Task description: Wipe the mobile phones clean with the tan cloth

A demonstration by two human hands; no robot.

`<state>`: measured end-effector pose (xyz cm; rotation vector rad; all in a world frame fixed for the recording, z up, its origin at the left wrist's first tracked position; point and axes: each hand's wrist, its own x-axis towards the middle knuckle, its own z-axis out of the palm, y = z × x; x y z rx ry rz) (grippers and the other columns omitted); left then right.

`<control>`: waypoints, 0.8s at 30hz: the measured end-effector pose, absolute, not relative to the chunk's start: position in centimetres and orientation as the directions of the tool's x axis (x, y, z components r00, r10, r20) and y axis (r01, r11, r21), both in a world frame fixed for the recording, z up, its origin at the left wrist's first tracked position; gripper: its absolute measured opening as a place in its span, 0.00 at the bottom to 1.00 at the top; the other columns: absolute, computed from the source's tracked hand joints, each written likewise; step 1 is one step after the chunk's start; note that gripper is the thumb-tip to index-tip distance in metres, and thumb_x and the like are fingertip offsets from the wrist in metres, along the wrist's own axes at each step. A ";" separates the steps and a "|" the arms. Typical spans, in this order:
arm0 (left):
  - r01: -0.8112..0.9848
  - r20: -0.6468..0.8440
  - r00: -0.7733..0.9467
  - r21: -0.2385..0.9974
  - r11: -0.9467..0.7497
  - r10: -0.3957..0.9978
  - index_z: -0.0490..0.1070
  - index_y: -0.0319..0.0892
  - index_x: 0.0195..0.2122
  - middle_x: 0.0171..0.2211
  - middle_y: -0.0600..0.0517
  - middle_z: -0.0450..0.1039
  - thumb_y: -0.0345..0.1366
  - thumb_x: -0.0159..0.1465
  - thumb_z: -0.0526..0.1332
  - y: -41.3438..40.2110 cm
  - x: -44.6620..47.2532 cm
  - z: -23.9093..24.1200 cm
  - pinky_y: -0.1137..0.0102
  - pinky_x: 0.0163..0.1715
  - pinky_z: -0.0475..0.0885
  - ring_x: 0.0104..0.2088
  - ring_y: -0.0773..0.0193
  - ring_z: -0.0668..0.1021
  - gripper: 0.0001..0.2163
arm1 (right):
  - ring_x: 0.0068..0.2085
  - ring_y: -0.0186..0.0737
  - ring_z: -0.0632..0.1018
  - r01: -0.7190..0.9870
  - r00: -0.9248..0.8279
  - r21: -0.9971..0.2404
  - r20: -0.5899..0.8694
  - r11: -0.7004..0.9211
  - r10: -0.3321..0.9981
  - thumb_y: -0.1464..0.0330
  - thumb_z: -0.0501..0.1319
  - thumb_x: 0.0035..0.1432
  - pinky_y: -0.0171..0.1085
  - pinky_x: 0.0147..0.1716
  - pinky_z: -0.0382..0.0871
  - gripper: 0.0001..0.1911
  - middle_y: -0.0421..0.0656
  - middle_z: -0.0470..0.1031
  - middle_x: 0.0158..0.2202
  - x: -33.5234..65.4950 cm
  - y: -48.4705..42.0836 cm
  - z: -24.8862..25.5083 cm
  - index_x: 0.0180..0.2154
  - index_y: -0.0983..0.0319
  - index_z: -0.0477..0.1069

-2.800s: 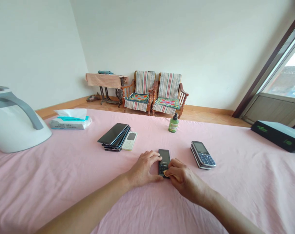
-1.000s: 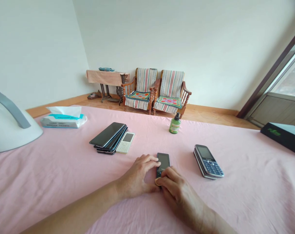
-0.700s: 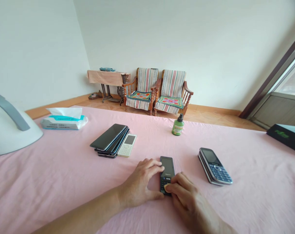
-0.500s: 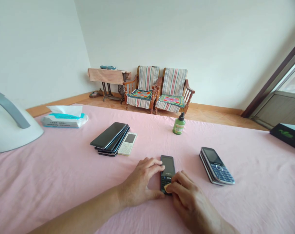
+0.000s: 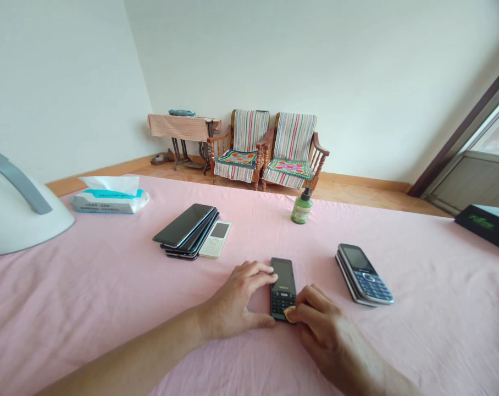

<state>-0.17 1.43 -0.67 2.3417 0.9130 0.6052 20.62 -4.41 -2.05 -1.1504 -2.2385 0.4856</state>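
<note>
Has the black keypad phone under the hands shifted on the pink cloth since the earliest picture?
Cannot tell: the camera moved; black keypad phone sits much the same between white phone and blue phone.

Nothing can be read outright. The black keypad phone [image 5: 283, 288] bears a small pale brand mark under its screen, too small to make out. Well to its right, the dark box [image 5: 486, 225] carries a green logo, blurred. Far to its left, the tissue pack [image 5: 108, 201] shows illegible print.
</note>
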 end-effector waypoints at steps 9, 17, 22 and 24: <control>0.471 0.214 0.664 0.624 -0.623 0.716 0.67 0.46 0.53 0.54 0.45 0.65 0.43 0.51 0.71 1.3 -0.3 -0.7 0.54 0.56 0.59 0.56 0.50 0.66 0.29 | 0.36 0.38 0.69 0.615 -0.508 -0.516 0.320 0.597 0.800 0.83 0.52 0.57 0.36 0.33 0.65 0.15 0.43 0.66 0.34 20.3 -4.3 -1.9 0.35 0.60 0.71; 0.478 0.212 0.659 0.623 -0.619 0.722 0.67 0.44 0.53 0.54 0.45 0.65 0.39 0.50 0.72 1.2 -0.2 -0.7 0.56 0.57 0.59 0.56 0.51 0.66 0.29 | 0.37 0.39 0.69 0.583 -0.519 -0.548 0.318 0.601 0.793 0.83 0.51 0.57 0.36 0.34 0.66 0.16 0.43 0.66 0.35 20.2 -4.3 -2.0 0.37 0.60 0.71; 0.477 0.224 0.665 0.608 -0.635 0.713 0.67 0.42 0.53 0.53 0.44 0.66 0.41 0.50 0.72 1.1 -0.2 -0.7 0.56 0.56 0.60 0.55 0.51 0.66 0.29 | 0.36 0.39 0.68 0.609 -0.512 -0.523 0.316 0.597 0.799 0.84 0.51 0.56 0.37 0.33 0.65 0.16 0.43 0.65 0.34 20.2 -4.5 -2.0 0.36 0.60 0.71; 0.472 0.233 0.666 0.604 -0.642 0.709 0.67 0.43 0.53 0.53 0.44 0.66 0.39 0.50 0.72 1.2 -0.2 -0.8 0.56 0.56 0.60 0.55 0.51 0.66 0.29 | 0.36 0.39 0.68 0.588 -0.525 -0.520 0.337 0.620 0.781 0.83 0.50 0.57 0.37 0.33 0.66 0.17 0.44 0.66 0.34 19.9 -4.6 -1.9 0.37 0.60 0.71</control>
